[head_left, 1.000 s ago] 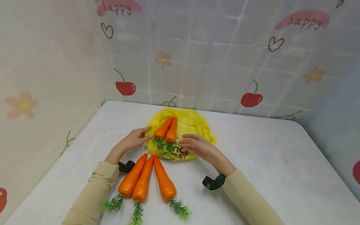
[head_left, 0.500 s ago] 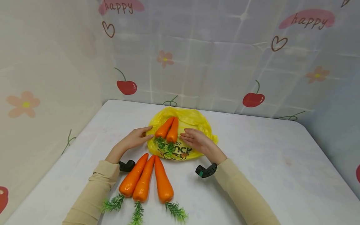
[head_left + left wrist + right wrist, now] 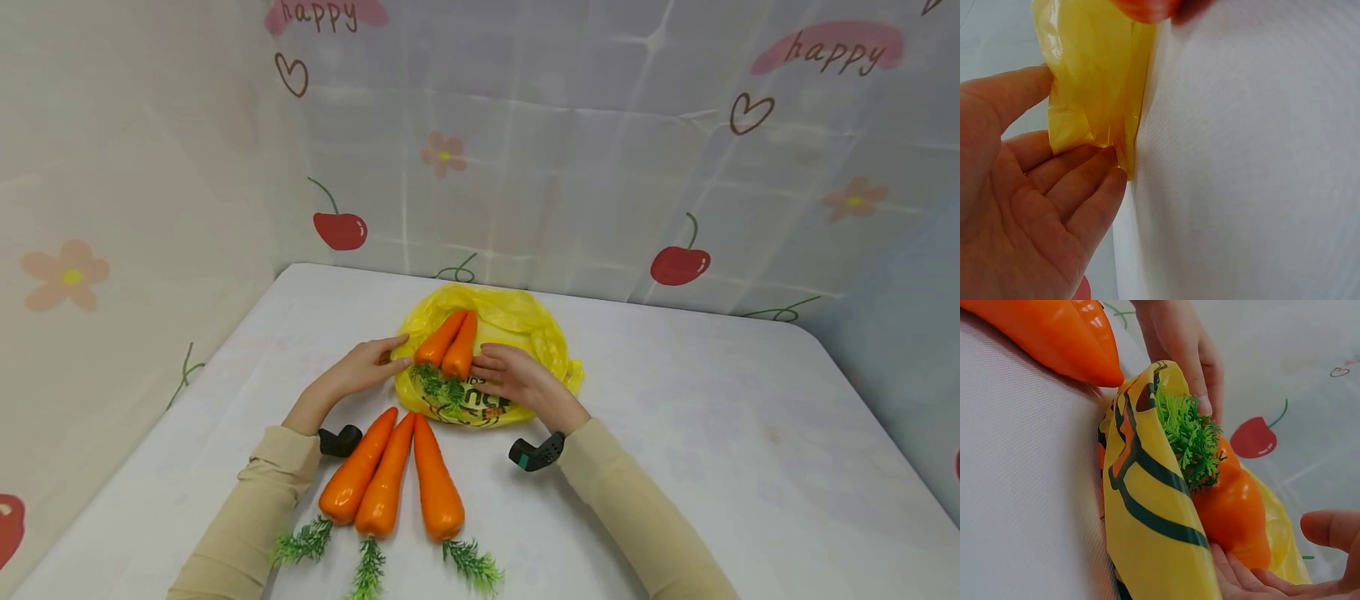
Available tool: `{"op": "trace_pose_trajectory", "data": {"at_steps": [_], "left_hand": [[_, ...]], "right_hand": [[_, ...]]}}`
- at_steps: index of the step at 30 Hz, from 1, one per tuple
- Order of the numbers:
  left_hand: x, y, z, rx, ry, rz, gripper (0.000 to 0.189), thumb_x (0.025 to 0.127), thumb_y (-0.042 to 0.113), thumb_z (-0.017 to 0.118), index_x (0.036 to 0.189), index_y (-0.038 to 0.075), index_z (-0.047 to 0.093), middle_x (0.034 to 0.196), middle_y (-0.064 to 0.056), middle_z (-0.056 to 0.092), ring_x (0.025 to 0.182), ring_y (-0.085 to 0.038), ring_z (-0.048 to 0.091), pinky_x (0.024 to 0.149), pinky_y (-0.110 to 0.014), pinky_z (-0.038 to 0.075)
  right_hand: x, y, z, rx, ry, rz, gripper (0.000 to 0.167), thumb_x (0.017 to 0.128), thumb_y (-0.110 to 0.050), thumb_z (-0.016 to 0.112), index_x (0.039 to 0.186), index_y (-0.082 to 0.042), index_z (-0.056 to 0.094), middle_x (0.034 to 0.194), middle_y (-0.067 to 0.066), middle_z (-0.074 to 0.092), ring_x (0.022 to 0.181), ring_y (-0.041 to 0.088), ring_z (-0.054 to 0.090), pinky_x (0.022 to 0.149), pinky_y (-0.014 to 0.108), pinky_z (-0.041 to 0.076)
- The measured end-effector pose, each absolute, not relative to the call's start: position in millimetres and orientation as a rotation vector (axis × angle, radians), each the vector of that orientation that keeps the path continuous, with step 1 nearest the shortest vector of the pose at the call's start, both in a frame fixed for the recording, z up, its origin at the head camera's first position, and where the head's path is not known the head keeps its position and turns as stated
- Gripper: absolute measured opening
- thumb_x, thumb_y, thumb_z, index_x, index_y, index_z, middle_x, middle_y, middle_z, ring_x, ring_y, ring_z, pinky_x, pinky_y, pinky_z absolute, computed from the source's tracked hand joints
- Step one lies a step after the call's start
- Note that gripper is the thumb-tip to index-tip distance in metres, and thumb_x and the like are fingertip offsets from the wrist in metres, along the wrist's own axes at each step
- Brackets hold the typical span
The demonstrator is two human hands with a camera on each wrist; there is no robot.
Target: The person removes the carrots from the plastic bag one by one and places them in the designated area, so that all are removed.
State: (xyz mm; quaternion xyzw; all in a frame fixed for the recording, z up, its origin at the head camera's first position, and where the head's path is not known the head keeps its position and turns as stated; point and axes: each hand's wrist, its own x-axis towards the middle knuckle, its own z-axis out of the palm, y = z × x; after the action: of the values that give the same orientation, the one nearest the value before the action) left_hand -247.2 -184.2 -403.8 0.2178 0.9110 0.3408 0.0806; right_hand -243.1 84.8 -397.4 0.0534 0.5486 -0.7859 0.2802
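Note:
A yellow plastic bag [image 3: 551, 333] with dark print lies on the table, two orange carrots [image 3: 439, 340] with green tops on it. My left hand [image 3: 363, 365] is at the bag's left edge; in the left wrist view its thumb and fairly straight fingers [image 3: 1082, 181] touch the yellow film. From the right, my right hand [image 3: 521, 379] reaches over the bag, straight fingers beside the right carrot. In the right wrist view those fingertips [image 3: 1232, 572] lie against the orange carrot [image 3: 1229, 519], the thumb spread away. The printed front of the bag rises in front of the leafy tops [image 3: 1188, 437].
Three more carrots [image 3: 386, 479] lie fanned on the white table [image 3: 690, 400] in front of the bag, tips toward it and leafy tops toward me. The leftmost is close to my left wrist. A patterned curtain [image 3: 555, 167] hangs behind the table.
My right hand and forearm have moved left, bringing the fingers up to the carrots on the bag. The front right carrot has swung slightly. My left hand stays at the bag's edge.

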Motion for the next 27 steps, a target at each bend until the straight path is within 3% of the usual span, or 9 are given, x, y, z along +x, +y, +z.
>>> {"op": "trace_pose_trajectory", "data": {"at_steps": [18, 25, 27], "left_hand": [[-247.4, -183.5, -405.7, 0.643, 2.728, 1.007, 0.057, 0.098, 0.032, 0.051, 0.141, -0.003, 0.037, 0.139, -0.025, 0.040, 0.125, -0.038, 0.039, 0.100, -0.051, 0.033], [-248.5, -183.5, -407.5, 0.664, 2.742, 0.996, 0.058, 0.097, 0.032, 0.052, 0.141, -0.004, 0.038, 0.133, -0.026, 0.045, 0.104, -0.031, 0.048, 0.089, -0.047, 0.040], [-248.9, -183.7, -408.3, 0.668, 2.741, 0.999, 0.058, 0.097, 0.032, 0.052, 0.140, -0.004, 0.038, 0.134, -0.026, 0.045, 0.104, -0.031, 0.048, 0.089, -0.047, 0.040]], "right_hand": [[-247.6, 65.2, -399.5, 0.163, 1.556, -2.067, 0.055, 0.099, -0.018, 0.049, 0.144, 0.001, 0.025, 0.133, 0.021, 0.042, 0.119, 0.031, 0.045, 0.098, 0.041, 0.039], [-248.4, 61.7, -401.1, 0.169, 1.575, -2.072, 0.056, 0.098, -0.016, 0.052, 0.144, 0.001, 0.025, 0.126, 0.019, 0.047, 0.105, 0.025, 0.049, 0.097, 0.041, 0.040], [-248.0, 61.1, -401.0, 0.174, 1.584, -2.072, 0.056, 0.097, -0.016, 0.052, 0.144, 0.001, 0.025, 0.123, 0.018, 0.048, 0.101, 0.024, 0.050, 0.097, 0.041, 0.040]]}}
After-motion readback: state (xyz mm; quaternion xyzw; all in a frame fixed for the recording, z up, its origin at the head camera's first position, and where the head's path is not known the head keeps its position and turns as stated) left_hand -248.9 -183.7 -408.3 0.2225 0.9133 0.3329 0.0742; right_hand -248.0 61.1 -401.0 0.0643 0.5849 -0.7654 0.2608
